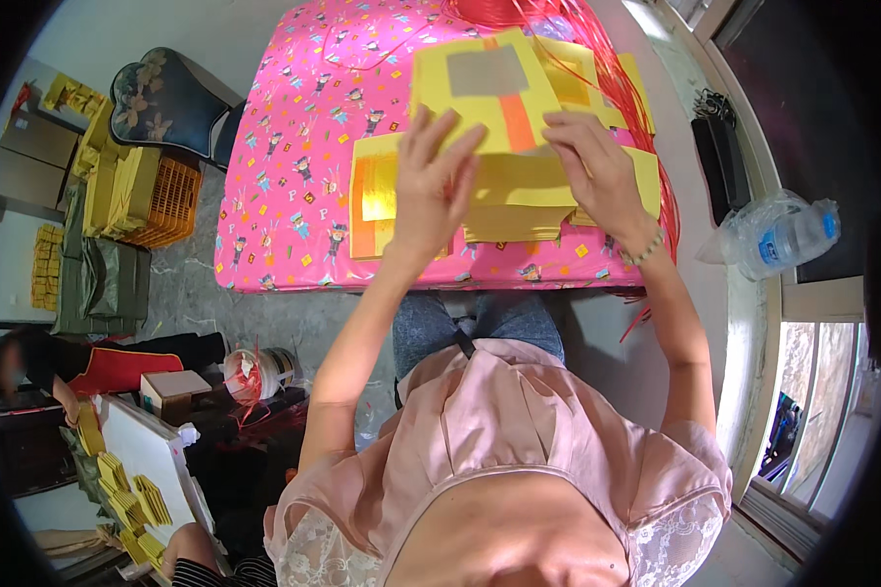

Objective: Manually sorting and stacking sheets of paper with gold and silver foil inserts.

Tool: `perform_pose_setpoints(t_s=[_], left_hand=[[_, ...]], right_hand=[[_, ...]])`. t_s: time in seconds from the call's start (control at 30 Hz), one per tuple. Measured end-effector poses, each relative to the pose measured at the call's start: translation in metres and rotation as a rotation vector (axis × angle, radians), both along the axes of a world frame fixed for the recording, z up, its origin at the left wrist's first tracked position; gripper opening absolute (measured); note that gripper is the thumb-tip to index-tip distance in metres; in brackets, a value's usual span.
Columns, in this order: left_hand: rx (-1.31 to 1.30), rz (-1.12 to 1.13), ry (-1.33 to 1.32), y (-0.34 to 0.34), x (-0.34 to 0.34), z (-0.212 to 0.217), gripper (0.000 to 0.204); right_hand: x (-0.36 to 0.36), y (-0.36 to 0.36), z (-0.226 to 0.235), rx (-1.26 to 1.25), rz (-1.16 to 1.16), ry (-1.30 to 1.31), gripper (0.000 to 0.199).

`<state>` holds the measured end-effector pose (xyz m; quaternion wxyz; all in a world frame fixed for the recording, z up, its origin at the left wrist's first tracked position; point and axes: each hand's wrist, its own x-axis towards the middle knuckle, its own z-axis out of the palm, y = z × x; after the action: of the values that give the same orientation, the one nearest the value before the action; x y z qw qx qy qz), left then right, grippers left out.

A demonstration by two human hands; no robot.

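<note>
A yellow card (485, 112) with a grey rectangular patch and an orange stripe is tilted above the pink table. My right hand (597, 176) has its thumb and fingertips at the lower right corner of this card. Near the card's lower left edge, my left hand (429, 191) has its fingers spread, with nothing seen in them. Below both hands lies a stack of yellow cards (514, 227). Left of it, partly behind my left wrist, are yellow pieces with orange bands (370, 201). More yellow pieces (573, 68) lie beyond the raised card.
The table's pink printed cover (299, 127) shows on the left. Red strands (612, 59) hang down its right side. A clear plastic bottle (783, 240) lies on the right ledge. A dark chair (166, 108) and an orange crate (171, 201) stand left; another person (29, 367) is lower left.
</note>
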<state>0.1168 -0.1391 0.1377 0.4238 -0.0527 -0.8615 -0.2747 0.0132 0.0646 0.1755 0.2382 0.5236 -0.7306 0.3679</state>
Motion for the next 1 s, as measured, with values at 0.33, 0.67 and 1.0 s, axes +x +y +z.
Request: perform_pose_setpoints(t_s=[0.33, 0.67, 1.0], left_hand=[[-0.045, -0.110, -0.265, 0.027, 0.009, -0.036, 0.035], [-0.051, -0.141, -0.295, 0.025, 0.011, -0.043, 0.034], [-0.084, -0.141, -0.265, 0.013, 0.008, -0.042, 0.028]], right_hand=[[0.011, 0.043, -0.052, 0.176, -0.080, -0.143, 0.015], [0.013, 0.048, -0.056, 0.218, -0.122, -0.079, 0.013], [0.005, 0.048, -0.049, 0.241, -0.078, -0.149, 0.019]])
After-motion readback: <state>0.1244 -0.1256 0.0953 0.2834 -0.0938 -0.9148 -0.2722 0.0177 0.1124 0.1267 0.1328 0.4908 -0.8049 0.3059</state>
